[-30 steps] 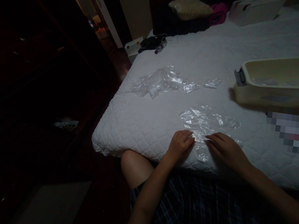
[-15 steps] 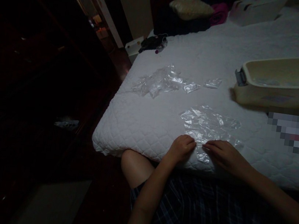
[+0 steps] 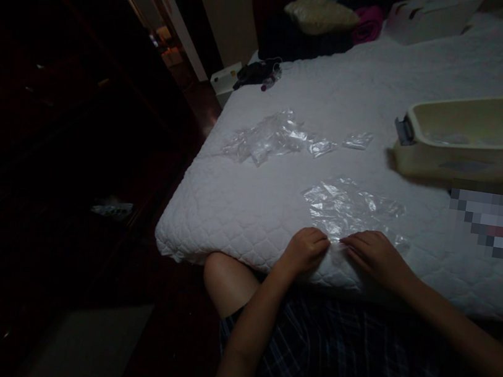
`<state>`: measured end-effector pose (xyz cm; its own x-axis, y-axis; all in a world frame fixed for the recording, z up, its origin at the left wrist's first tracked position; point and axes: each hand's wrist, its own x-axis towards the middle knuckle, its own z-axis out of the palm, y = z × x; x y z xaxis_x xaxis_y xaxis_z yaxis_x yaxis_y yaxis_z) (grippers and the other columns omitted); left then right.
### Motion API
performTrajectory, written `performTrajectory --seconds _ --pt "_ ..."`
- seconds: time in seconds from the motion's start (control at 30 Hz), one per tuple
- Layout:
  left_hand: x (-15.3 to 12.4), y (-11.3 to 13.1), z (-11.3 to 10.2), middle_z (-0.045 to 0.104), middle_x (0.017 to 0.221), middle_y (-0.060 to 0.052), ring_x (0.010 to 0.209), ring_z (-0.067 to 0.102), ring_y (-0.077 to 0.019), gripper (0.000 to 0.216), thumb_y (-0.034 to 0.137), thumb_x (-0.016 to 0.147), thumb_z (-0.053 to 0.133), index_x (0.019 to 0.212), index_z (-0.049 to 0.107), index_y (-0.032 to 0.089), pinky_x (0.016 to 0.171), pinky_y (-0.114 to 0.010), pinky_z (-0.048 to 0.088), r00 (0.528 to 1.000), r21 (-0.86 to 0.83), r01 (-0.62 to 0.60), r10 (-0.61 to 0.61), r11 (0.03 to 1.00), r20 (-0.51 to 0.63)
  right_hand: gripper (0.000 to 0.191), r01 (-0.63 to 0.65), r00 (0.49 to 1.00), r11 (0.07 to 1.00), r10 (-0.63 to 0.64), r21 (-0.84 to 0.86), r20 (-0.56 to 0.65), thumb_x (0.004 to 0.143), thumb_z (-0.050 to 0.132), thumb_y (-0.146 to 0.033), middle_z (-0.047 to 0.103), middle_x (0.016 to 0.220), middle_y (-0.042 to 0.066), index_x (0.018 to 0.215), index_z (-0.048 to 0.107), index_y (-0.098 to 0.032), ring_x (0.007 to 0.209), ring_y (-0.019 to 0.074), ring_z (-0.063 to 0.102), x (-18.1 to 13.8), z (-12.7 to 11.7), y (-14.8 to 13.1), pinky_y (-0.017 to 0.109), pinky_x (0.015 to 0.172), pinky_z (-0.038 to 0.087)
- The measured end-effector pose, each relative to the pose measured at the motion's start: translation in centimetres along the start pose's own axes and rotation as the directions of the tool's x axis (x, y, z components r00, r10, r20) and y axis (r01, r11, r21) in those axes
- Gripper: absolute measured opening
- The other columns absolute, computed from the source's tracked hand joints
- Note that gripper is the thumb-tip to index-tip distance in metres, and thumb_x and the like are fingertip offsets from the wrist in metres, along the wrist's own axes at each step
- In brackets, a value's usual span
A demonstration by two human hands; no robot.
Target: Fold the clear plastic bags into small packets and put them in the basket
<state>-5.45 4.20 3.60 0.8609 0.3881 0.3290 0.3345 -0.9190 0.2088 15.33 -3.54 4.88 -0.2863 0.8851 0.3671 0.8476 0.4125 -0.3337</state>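
A crumpled clear plastic bag [image 3: 347,207] lies flat on the white quilted mattress [image 3: 249,207] near its front edge. My left hand [image 3: 304,249] is curled, its fingertips pinching the bag's near edge. My right hand [image 3: 376,254] rests on the same edge just to the right, fingers pressed together on the plastic. The fingertips of both hands almost meet.
A pile of more clear plastic bags [image 3: 268,138] lies farther back on the left, with two small pieces [image 3: 357,140] beside it. A cream plastic bin [image 3: 478,136] stands at the right. Dark clothes, a pillow and a box sit at the far end. The floor at left is dark.
Both hands have drawn slightly nearer to each other on the bag's near edge; my right hand slid a little left. The small flap of plastic between them is now covered.
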Motion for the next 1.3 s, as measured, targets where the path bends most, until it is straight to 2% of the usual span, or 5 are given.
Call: performTrajectory --seconds 0.33,0.53,0.83,1.1,1.3 --pt "0.1 -0.1 0.2 0.067 0.095 -0.009 0.091 0.062 -0.0190 0.020 0.020 0.093 0.046 0.092 0.066 0.016 0.081 -0.035 0.051 1.000 -0.002 0.003 -0.003 1.000 -0.001 0.026 -0.296 0.955 0.955 0.297 0.016 -0.027 0.088 0.046 -0.039 0.067 0.073 0.007 0.090 0.063 -0.020 0.066 0.0226 0.061 1.7 0.5 -0.5 0.036 0.066 0.043" --pt "0.1 0.1 -0.2 0.067 0.094 -0.009 0.091 0.061 -0.0189 0.019 0.019 0.093 0.047 0.092 0.065 0.015 0.082 -0.034 0.050 1.000 0.010 0.003 -0.003 1.000 0.009 0.018 -0.328 0.943 0.944 0.329 0.026 -0.045 0.086 0.049 -0.036 0.062 0.067 0.005 0.074 0.052 -0.024 0.060 0.0207 0.057 2.3 0.6 -0.7 0.033 0.058 0.038" --pt "0.1 0.1 0.1 0.067 0.095 -0.008 0.091 0.060 -0.0191 0.022 0.021 0.095 0.043 0.094 0.065 0.016 0.082 -0.033 0.049 1.000 0.033 0.003 -0.003 0.999 0.007 0.018 -0.422 0.899 0.902 0.429 0.088 -0.087 0.084 0.054 -0.041 0.063 0.071 0.005 0.084 0.052 -0.023 0.061 0.0210 0.058 3.2 0.5 -0.6 0.033 0.055 0.039" --pt "0.4 0.3 0.3 0.065 0.091 -0.009 0.089 0.058 -0.0191 0.022 0.021 0.095 0.044 0.094 0.064 0.014 0.078 -0.034 0.048 0.999 0.089 -0.004 0.000 0.996 0.047 0.019 -0.386 0.914 0.915 0.396 0.116 -0.087 0.085 0.054 -0.040 0.065 0.072 0.004 0.088 0.057 -0.022 0.061 0.0197 0.059 3.4 0.3 -0.5 0.031 0.055 0.040" --pt "0.4 0.4 0.3 0.063 0.091 -0.007 0.089 0.056 -0.0188 0.021 0.021 0.096 0.045 0.091 0.064 0.014 0.079 -0.033 0.046 0.997 0.158 -0.023 0.011 0.987 0.073 0.023 -0.153 0.988 0.988 0.153 -0.006 -0.038 0.090 0.046 -0.026 0.066 0.086 0.010 0.092 0.067 -0.018 0.081 0.0219 0.061 3.7 0.8 0.1 0.035 0.074 0.045"
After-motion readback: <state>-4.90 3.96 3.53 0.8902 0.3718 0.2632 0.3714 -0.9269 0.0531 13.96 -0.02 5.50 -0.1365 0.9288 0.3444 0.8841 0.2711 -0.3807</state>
